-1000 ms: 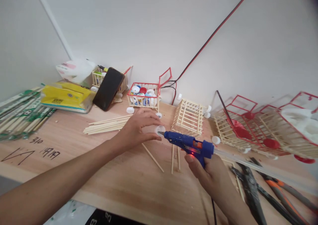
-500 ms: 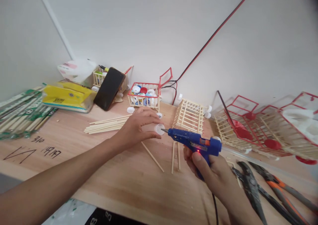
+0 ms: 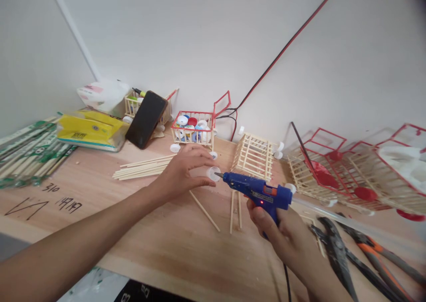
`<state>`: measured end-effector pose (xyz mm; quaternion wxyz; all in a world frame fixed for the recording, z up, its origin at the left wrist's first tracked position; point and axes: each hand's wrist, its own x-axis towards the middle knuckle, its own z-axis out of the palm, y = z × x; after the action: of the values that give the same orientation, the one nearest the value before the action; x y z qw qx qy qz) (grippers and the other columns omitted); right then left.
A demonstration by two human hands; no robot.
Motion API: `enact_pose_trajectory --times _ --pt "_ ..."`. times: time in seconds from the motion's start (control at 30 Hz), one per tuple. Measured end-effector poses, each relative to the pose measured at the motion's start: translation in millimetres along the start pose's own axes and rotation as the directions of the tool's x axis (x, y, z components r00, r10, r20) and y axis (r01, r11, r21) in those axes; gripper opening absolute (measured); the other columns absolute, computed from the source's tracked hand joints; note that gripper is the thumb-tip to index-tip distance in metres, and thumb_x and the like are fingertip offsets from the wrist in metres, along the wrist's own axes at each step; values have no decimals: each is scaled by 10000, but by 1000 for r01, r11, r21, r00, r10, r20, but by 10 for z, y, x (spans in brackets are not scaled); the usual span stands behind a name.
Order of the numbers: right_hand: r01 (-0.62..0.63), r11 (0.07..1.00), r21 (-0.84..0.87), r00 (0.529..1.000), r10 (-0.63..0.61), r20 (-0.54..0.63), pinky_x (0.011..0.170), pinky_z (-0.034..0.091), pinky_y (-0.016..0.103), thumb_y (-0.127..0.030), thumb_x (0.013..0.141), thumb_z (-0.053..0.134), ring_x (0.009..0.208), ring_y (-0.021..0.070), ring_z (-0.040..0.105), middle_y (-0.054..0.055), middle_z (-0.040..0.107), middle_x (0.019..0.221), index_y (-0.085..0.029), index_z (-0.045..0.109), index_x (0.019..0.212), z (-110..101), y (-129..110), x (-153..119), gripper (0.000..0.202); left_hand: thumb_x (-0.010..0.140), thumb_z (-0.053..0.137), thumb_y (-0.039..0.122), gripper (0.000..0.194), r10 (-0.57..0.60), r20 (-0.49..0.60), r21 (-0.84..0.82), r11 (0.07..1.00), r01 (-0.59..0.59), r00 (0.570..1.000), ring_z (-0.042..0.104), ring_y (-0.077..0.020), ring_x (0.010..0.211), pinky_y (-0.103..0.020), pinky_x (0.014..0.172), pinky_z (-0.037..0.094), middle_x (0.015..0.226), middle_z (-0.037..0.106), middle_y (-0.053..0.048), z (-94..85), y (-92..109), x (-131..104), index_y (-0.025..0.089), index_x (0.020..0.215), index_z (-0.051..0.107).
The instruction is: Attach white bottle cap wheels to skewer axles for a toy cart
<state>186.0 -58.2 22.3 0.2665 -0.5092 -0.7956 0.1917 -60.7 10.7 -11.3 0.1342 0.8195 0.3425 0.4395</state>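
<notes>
Between the thumb and fingers of my left hand (image 3: 186,168) is a white bottle cap (image 3: 213,173), its hollow side turned toward the right. My right hand (image 3: 279,226) grips a blue glue gun (image 3: 258,188) with a small red light lit on its side. The gun's nozzle points left, and its tip is at the cap's opening; whether it touches inside I cannot tell. Behind the hands lies a small cart body of wooden sticks (image 3: 254,155) with white caps as wheels. A bundle of thin sticks (image 3: 143,168) is partly hidden by my left hand.
At the back, a red-trimmed stick cart (image 3: 193,129) holds bottle caps beside a leaning phone (image 3: 146,119). More stick carts (image 3: 353,177) stand on the right, with pliers (image 3: 334,244) in front. On the left lie a yellow packet (image 3: 91,131) and wrapped sticks (image 3: 36,151).
The glue gun in my right hand has shifted slightly left, bringing its nozzle tip farther into the cap's opening. My left hand and the cap have hardly moved.
</notes>
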Motion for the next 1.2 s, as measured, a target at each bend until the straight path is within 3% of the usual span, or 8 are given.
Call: enact_pose_trajectory --times 0.37,0.83,1.2 --pt "44 999 -23 997 -46 -62 593 478 288 -394 894 448 665 209 595 2 494 515 -217 523 653 41 -19 11 309 701 762 327 321 11 4 -6 1000 -11 1000 531 -230 1095 -421 983 399 1035 682 -59 -6 21 8 215 992 686" --pt "52 997 -56 996 -56 -71 483 411 251 -406 905 439 480 145 485 -11 502 530 -199 547 717 62 25 14 300 700 759 351 333 36 8 -8 999 -36 999 520 -229 1092 -410 977 394 1030 679 -61 5 18 0 201 989 688" --pt "85 991 -100 990 -96 -108 560 471 273 -391 902 448 539 174 537 -19 474 488 -212 529 680 27 -26 18 297 706 758 324 319 28 -10 -11 1000 -28 1000 526 -225 1090 -410 977 401 1026 678 -64 1 20 2 198 991 688"
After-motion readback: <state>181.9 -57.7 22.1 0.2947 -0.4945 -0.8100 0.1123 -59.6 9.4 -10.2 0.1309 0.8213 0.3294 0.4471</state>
